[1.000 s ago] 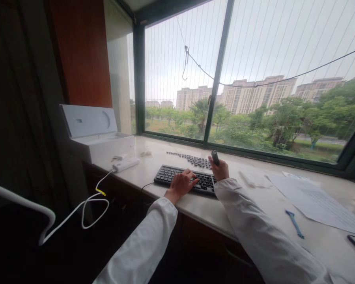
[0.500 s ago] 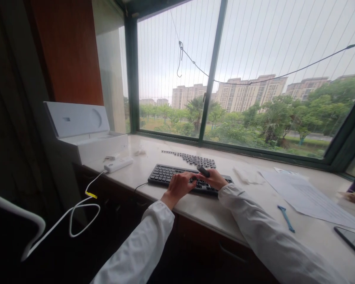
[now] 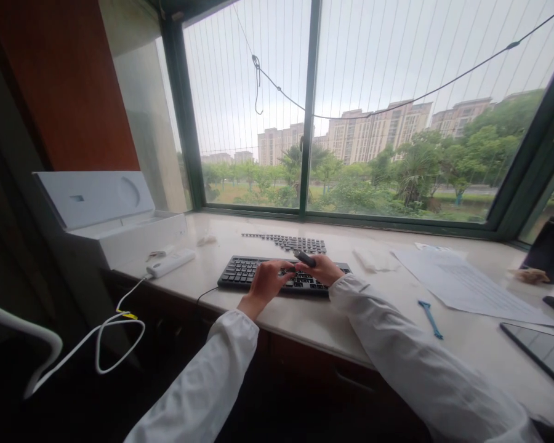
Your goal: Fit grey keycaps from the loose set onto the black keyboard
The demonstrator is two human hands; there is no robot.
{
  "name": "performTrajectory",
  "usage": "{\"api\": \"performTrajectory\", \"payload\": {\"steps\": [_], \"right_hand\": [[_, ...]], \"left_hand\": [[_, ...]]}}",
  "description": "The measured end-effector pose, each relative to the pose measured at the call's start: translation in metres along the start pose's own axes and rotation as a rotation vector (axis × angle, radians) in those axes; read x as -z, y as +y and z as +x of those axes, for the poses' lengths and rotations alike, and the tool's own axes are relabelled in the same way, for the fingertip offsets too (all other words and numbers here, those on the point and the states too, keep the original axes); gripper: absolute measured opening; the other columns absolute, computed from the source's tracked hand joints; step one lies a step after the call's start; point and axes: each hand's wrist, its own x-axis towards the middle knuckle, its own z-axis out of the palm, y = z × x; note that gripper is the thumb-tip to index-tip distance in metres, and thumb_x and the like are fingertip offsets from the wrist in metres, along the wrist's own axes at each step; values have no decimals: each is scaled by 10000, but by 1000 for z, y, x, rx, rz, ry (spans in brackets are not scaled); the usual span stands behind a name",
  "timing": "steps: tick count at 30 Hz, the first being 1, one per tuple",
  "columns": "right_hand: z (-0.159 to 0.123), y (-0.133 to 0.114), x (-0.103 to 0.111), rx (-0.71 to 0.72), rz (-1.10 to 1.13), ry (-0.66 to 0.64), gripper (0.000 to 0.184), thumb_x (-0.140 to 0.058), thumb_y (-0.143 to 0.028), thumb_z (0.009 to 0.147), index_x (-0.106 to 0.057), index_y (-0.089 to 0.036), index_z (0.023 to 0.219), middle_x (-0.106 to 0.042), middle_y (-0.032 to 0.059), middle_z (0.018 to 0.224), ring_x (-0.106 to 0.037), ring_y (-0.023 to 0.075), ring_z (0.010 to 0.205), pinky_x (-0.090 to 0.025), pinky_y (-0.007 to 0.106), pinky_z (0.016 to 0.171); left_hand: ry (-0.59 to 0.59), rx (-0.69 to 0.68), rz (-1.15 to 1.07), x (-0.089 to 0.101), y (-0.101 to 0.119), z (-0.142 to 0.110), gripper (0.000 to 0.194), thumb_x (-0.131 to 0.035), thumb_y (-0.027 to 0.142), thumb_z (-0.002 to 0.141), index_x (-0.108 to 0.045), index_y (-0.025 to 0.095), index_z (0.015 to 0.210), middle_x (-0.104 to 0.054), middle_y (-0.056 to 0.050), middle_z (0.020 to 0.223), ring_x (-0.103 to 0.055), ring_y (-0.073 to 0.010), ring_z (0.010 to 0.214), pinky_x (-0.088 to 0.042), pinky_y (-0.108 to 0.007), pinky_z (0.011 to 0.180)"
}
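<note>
Hands meet over the keyboard [image 3: 258,272]: your right hand [image 3: 323,271] pinches a tool [image 3: 304,258]; your left hand [image 3: 266,280] rests curled on the keys.

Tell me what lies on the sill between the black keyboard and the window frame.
In the head view, rows of loose dark keycaps lie between the black keyboard and the window frame.

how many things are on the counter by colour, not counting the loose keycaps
black: 4 – keyboard, tool in right hand, phone, case
white: 3 – box, power strip, paper sheets
blue: 1 – plastic tool
total: 8
</note>
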Motion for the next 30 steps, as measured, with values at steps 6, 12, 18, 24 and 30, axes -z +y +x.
{"api": "performTrajectory", "payload": {"steps": [6, 12, 18, 24, 30], "right_hand": [[0, 8, 11, -159, -389, 135, 205, -524, -226, 759, -726, -244, 782, -659, 16, 681, -589, 147, 650, -380, 223, 613], [-4, 16, 23, -317, -614, 48, 216, -517, -298, 776, -703, -199, 823, -665, 99, 783, -611, 195, 673, -404, 266, 590], [-3, 18, 20, -334, -696, -2, 210, -524, -293, 760, -689, -173, 811, -651, 135, 811, -630, 243, 722, -429, 311, 617], [0, 17, 16, -283, -730, -5, 210, -503, -232, 730, -682, -154, 807, -650, 136, 789, -632, 246, 714, -429, 310, 603], [0, 17, 15, -282, -736, -14, 230, -487, -240, 736, -683, -154, 820, -646, 144, 804, -633, 264, 727, -430, 323, 601]], "left_hand": [[-50, 90, 119, 7, -28, 30, 192, -643, 316, 779, -689, 238, 948, -705, 16, 907, -632, -155, 896, -451, -260, 885], [-172, 218, 319, 4, -75, 74, 196, -639, 341, 770, -715, 252, 927, -710, 11, 903, -628, -167, 884, -461, -267, 866], [-346, 323, 434, -16, -106, 112, 220, -655, 319, 753, -722, 230, 943, -708, -24, 932, -629, -172, 892, -477, -242, 815], [-393, 328, 506, -35, -121, 135, 211, -666, 255, 736, -721, 207, 934, -705, -68, 906, -641, -201, 862, -488, -275, 780], [-454, 289, 534, -55, -124, 146, 196, -664, 247, 736, -719, 204, 919, -699, -85, 908, -639, -209, 882, -484, -288, 803]]}}
